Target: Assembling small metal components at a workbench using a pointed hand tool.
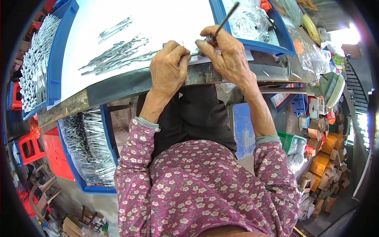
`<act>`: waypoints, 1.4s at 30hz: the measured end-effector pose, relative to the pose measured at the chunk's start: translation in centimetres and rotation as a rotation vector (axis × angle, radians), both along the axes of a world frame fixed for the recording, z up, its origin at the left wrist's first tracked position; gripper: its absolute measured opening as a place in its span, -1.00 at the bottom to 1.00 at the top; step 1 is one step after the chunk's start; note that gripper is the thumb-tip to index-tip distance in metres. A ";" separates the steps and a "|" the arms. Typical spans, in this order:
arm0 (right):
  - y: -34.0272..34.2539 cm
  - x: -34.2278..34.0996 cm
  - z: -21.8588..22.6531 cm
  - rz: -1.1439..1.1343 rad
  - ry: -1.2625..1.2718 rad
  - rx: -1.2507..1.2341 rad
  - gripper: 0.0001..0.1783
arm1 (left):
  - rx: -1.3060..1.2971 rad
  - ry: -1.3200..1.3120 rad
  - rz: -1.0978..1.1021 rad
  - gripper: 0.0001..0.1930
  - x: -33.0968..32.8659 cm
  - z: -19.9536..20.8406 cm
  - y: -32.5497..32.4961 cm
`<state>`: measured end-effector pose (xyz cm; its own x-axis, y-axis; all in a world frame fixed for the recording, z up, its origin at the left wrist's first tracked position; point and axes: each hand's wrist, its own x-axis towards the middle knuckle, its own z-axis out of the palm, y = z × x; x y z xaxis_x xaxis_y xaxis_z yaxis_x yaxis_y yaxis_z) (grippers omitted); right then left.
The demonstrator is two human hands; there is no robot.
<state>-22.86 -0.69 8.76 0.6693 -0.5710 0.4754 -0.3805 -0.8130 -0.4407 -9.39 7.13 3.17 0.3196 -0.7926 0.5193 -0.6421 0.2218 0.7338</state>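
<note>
My left hand (pixel 169 65) is closed at the table's near edge, thumb and fingertips pinched together. A small metal piece (pixel 194 57) shows in the gap between my hands, close to the left fingertips; its kind is too small to make out. My right hand (pixel 227 55) is wrapped round a slim dark rod-shaped tool (pixel 228 17), which sticks up and tilts to the right. Its lower end is hidden by my fingers. Left of my left hand, several slender metal rods (pixel 118 57) lie in a loose pile on the white table top (pixel 158 15).
A blue bin (pixel 55 75) full of metal rods stands at the left, another (pixel 110 134) below the table. At the right back, a blue tray (pixel 260 44) holds small parts in clear plastic. A green-and-white device (pixel 331 89) sits by the table's right end. Cardboard boxes (pixel 321 164) crowd the floor.
</note>
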 end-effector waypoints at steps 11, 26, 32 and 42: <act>0.3 0.2 -1.3 -0.066 -0.064 -0.053 -0.78 | -0.023 -0.004 -0.011 -0.96 -0.2 0.1 -0.5; -0.1 -1.5 -1.2 -0.209 -0.098 0.008 -0.76 | 0.003 -0.007 -0.032 -0.95 -0.1 -0.2 -0.1; -0.1 -3.7 -1.7 -0.284 -0.248 0.231 -0.76 | 0.038 -0.019 -0.043 -0.98 0.3 0.3 -0.5; -0.4 -7.2 0.1 -0.399 -0.217 0.127 -0.78 | 0.078 -0.270 -0.072 -0.90 -1.0 2.0 -1.7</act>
